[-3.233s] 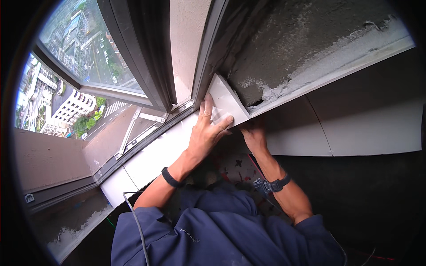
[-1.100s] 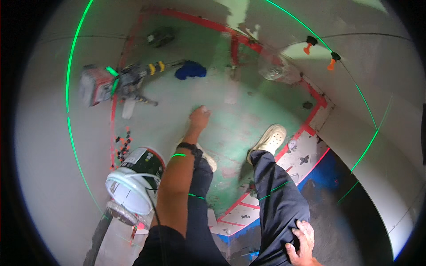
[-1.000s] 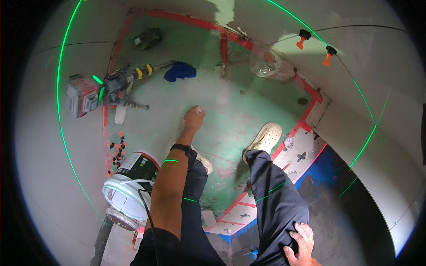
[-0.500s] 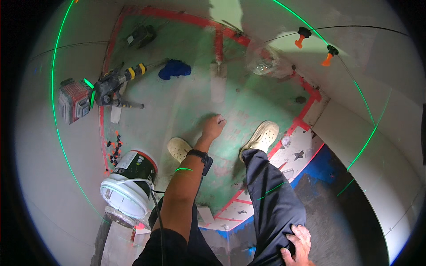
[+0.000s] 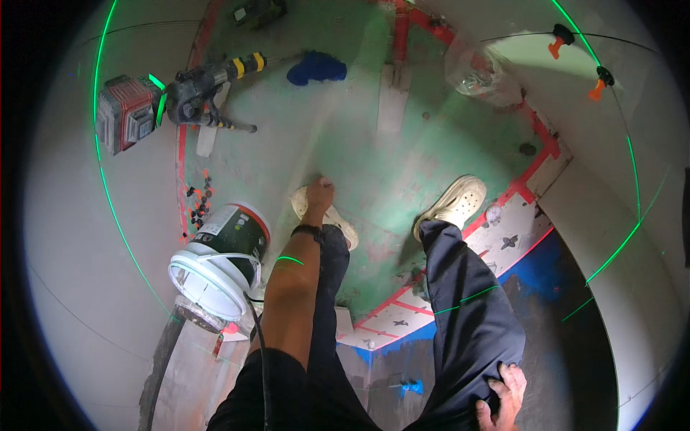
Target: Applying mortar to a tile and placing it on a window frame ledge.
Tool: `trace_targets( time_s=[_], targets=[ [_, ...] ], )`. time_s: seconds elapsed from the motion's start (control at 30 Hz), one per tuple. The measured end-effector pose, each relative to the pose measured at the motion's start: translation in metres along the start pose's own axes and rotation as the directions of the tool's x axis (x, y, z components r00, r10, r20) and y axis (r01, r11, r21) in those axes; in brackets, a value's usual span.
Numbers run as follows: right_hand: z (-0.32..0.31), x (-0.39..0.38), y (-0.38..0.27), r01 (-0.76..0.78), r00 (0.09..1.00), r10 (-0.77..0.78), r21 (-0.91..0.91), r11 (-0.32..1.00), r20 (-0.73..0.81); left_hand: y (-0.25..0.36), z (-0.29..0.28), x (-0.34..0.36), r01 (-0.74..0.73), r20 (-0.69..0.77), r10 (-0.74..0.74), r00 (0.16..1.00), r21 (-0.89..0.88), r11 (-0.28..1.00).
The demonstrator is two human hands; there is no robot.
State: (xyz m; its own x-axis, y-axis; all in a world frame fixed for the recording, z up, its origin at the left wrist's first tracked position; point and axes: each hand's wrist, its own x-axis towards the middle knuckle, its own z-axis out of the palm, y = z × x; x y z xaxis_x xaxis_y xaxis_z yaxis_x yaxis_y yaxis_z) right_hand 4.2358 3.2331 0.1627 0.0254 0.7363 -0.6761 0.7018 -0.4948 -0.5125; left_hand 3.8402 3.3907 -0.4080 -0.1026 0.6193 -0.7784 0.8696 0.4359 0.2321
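Note:
My left hand [image 5: 320, 192] is closed above my left cream clog [image 5: 339, 231]; what is inside its fingers is hidden. My right hand [image 5: 503, 399] rests with bent, separated fingers on my dark trouser leg [image 5: 463, 287], by the knee. Beside my left arm are a white bucket [image 5: 201, 284] and a dark green tub [image 5: 233, 230]. Farther up lie a dusty drill-like power tool [image 5: 205, 90], a grey-and-red boxy device [image 5: 122, 115] with green light on it, and a blue cloth [image 5: 316, 68].
Red tape [image 5: 532, 165] borders the green floor [image 5: 374, 179]. Black-and-orange clips [image 5: 198, 205] lie by the left wall [image 5: 65, 237]; two [image 5: 557, 43] are on the right wall. A plastic bag [image 5: 481, 79] sits at the far corner, beside a pale strip [image 5: 394, 100].
The view has swung from the window ledge down to this floor. In the last half second, my left hand has moved leftward over my left clog; my right hand stays on my leg.

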Motion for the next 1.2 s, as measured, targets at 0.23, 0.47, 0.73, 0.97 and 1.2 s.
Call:
trace_targets(
  time_s=[0.23,0.47,0.73,0.97,1.2],
  targets=[
    [-0.003,0.009,0.0,0.052,0.996,-0.049,-0.046,0.998,0.069,0.046,0.024,0.002,-0.052,-0.227,-0.022,0.974,-0.318,0.947],
    [0.001,0.014,-0.006,0.053,0.998,-0.053,-0.008,0.999,0.032,0.086,0.016,0.036,0.03,-0.43,-0.061,0.901,-0.078,0.997],
    [0.003,-0.033,-0.004,0.041,0.997,-0.036,0.067,0.997,-0.064,0.146,-0.059,-0.131,-0.307,-0.109,0.313,0.943,0.072,0.949],
    [-0.038,-0.1,0.028,0.013,0.994,0.006,0.168,0.986,-0.11,0.271,-0.242,-0.325,-0.587,0.137,0.573,0.808,0.101,0.804],
    [-0.289,-0.196,-0.022,0.25,0.621,-0.3,-0.18,0.951,-0.724,0.568,-0.404,-0.592,-0.98,-0.106,0.984,0.142,0.126,0.154]
  ],
)
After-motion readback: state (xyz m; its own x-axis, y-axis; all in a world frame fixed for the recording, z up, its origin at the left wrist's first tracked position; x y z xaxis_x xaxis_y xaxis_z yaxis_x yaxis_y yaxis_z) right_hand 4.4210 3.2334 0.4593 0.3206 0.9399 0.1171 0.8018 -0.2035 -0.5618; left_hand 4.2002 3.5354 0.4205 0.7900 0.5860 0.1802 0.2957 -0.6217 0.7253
